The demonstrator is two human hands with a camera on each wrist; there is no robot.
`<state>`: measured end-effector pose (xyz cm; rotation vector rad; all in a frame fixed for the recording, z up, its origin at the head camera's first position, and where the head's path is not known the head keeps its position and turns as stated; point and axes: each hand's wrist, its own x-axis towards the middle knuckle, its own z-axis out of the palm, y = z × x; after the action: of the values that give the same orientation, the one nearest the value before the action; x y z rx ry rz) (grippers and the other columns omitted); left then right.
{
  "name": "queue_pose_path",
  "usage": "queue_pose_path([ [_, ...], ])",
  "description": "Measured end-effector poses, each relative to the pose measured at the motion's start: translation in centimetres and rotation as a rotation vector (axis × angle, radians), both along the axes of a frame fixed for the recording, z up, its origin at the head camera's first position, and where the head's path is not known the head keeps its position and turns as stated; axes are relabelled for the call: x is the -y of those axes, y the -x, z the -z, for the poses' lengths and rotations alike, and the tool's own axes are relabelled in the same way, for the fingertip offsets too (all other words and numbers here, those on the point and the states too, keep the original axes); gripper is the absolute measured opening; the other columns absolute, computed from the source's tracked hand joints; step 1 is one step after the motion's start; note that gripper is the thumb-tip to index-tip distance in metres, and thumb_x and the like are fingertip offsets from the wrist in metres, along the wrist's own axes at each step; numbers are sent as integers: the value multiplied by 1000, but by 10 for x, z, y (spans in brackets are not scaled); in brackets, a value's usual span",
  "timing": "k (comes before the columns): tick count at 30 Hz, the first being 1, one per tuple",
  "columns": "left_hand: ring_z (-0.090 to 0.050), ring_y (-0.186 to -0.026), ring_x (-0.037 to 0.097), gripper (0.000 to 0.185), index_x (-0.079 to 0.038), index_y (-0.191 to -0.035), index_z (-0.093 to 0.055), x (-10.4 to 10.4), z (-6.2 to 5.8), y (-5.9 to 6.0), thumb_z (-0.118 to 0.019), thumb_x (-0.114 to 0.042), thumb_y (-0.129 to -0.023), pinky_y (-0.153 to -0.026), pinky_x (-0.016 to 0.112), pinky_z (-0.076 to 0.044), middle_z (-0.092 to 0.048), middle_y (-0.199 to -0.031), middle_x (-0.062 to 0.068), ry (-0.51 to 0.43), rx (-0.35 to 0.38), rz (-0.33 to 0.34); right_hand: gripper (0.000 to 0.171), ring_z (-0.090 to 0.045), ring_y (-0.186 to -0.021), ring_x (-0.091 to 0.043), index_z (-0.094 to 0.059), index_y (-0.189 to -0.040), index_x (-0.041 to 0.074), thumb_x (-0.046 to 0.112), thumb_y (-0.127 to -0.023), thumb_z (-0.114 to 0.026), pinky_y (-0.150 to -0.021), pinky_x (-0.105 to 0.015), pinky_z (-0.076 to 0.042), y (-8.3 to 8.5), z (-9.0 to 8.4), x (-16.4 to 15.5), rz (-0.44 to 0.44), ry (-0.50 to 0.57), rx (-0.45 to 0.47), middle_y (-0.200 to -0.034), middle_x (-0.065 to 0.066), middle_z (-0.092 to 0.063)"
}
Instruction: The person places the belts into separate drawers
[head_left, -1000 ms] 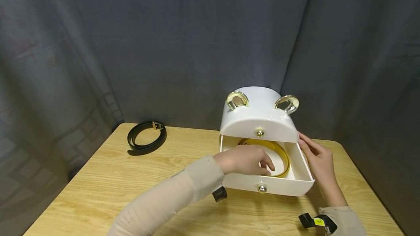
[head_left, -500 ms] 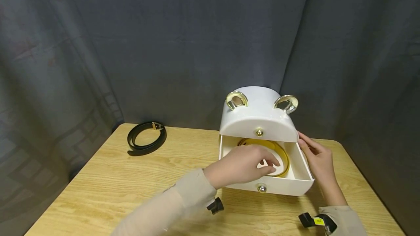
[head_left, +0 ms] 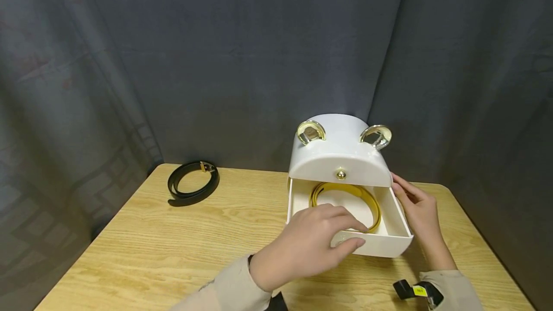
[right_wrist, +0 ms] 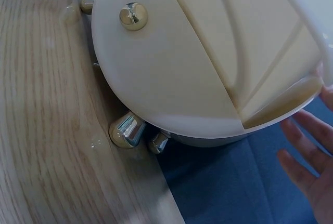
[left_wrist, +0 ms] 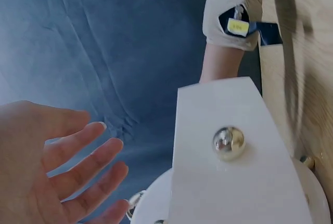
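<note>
A white storage box [head_left: 339,128] with gold ear-shaped ornaments stands on the table, its lower drawer [head_left: 382,247] pulled out. Coiled inside the drawer is a yellow belt [head_left: 365,196], partly hidden by my left hand [head_left: 308,244]. That hand hovers around the drawer's front edge; in the left wrist view its fingers [left_wrist: 86,169] are spread, holding nothing, beside the drawer front with its round knob [left_wrist: 229,143]. My right hand [head_left: 420,210] rests against the box's right side, and the right wrist view shows its fingers extended along the white wall.
At the table's back left lies a coiled black belt [head_left: 190,198] with a gold buckle. A grey curtain [head_left: 242,61] hangs directly behind the wooden table [head_left: 181,244]. The box sits near the back right, its upper front bearing a gold knob [head_left: 341,174].
My left hand has drawn back from inside the drawer toward the front and opened its fingers, uncovering more of the yellow belt. The right hand, box and black belt stay put.
</note>
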<state>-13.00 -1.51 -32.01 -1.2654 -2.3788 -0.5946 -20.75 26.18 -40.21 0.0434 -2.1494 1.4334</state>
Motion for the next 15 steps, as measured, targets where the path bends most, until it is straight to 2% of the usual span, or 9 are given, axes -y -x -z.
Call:
queue_pose_path([
  [5,-62,-98,-2,14,-25,-106,-75,1,8,-11,-65,-30,-97,-85,11,-45,-69,-103,-16,-106,-76,53,35,-59,-91,12,-65,-129,4,20,-98,-64,-69,-9,-49,-1,0,0,-2,-1,10,-105,33,-60],
  [9,-62,-97,-1,12,-21,-105,-74,1,17,-19,-66,-26,-96,-88,12,-45,-69,-102,-13,-182,-53,107,35,-60,-92,12,-65,-129,4,20,-98,-64,-69,-9,-49,-1,1,0,-5,-7,6,-106,32,-60],
  [12,-61,-98,-2,13,-22,-106,-73,2,24,-24,-65,-28,-97,-90,11,-43,-68,-103,-15,-173,-58,92,35,-60,-91,12,-65,-129,3,19,-98,-65,-69,-9,-49,0,1,-1,-4,-9,-1,-105,33,-60],
  [15,-60,-99,-3,14,-23,-107,-73,3,31,-27,-66,-29,-97,-90,12,-43,-68,-105,-16,-159,-79,43,35,-60,-92,12,-65,-129,3,19,-98,-65,-70,-8,-49,0,1,-1,-1,-7,-5,-105,33,-60],
])
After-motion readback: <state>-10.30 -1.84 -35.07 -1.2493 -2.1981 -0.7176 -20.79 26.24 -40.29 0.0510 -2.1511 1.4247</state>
